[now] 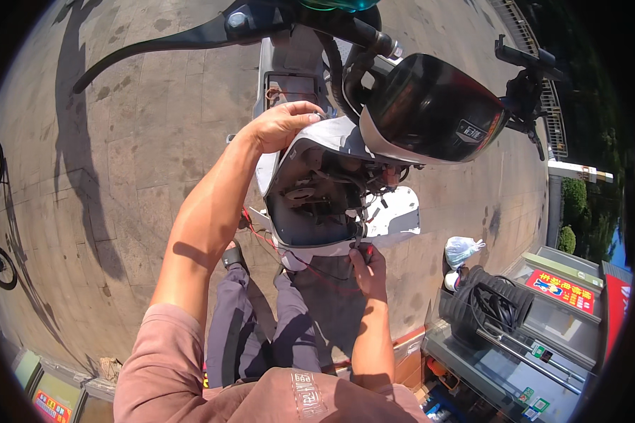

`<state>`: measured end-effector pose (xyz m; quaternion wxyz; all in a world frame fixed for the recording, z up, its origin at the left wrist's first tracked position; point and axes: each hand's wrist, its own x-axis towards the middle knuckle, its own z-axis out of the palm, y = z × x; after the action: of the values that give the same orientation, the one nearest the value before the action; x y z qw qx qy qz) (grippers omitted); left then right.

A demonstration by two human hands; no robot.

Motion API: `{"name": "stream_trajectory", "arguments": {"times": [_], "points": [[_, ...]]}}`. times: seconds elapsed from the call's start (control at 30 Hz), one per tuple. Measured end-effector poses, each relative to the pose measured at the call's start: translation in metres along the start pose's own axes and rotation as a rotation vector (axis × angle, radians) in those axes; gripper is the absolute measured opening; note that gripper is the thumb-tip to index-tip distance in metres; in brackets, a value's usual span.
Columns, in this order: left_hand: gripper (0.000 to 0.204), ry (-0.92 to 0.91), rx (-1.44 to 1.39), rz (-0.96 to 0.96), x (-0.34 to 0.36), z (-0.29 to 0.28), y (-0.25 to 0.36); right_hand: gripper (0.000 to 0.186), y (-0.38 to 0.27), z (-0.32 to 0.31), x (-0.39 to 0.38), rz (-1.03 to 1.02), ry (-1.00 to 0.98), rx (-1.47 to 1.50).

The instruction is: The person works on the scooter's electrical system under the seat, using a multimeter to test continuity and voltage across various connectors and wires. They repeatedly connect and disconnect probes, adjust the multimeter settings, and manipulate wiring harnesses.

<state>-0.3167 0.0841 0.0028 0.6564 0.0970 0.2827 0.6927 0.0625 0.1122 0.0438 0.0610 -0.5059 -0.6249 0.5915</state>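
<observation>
An electric scooter stands before me, its white body shell [342, 134] open and a wiring bundle [310, 192] showing inside the cavity. My left hand [286, 127] reaches over the shell's far left edge. Its thumb and fingers are closed together beside some thin blue wires [331, 113]; what they pinch is too small to make out. At the near right rim of the opening, my right hand [369, 271] grips a small red-and-black probe [365, 251]. Thin red and black leads [264, 242] hang along the near side, running between my legs and the shell.
Above the opening sit the dark headlight housing [430, 106], a brake lever [169, 44] and a phone holder [525, 88]. A glass-topped cabinet [501, 366] with a coiled black cable [497, 299] stands at the right. A plastic bag [462, 250] is beside it. Bicycle wheels [0, 266] appear far left.
</observation>
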Motion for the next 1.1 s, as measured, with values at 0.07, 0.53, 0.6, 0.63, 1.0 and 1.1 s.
{"name": "stream_trajectory", "arguments": {"times": [0.07,0.53,0.6,0.63,1.0,1.1], "points": [[0.021,0.114,0.076,0.008,0.005,0.002,-0.003,0.016,0.003,-0.005,0.005,-0.061,-0.002,-0.026],[0.04,0.351,0.192,0.324,-0.067,-0.016,-0.025,0.017,0.029,-0.035,0.031,-0.012,-0.088,0.013],[0.041,0.376,0.232,0.347,-0.064,-0.019,-0.028,0.017,0.036,-0.039,0.035,0.029,-0.143,0.022],[0.041,0.377,0.26,0.366,-0.058,-0.021,-0.026,0.018,0.04,-0.038,0.036,0.018,-0.13,0.008],[0.04,0.337,0.485,0.169,-0.023,-0.023,0.013,0.022,0.064,-0.041,0.037,-0.081,-0.176,-0.072],[0.039,0.369,0.523,0.204,-0.021,-0.019,0.017,0.023,0.067,-0.039,0.036,-0.008,-0.237,-0.063]]}}
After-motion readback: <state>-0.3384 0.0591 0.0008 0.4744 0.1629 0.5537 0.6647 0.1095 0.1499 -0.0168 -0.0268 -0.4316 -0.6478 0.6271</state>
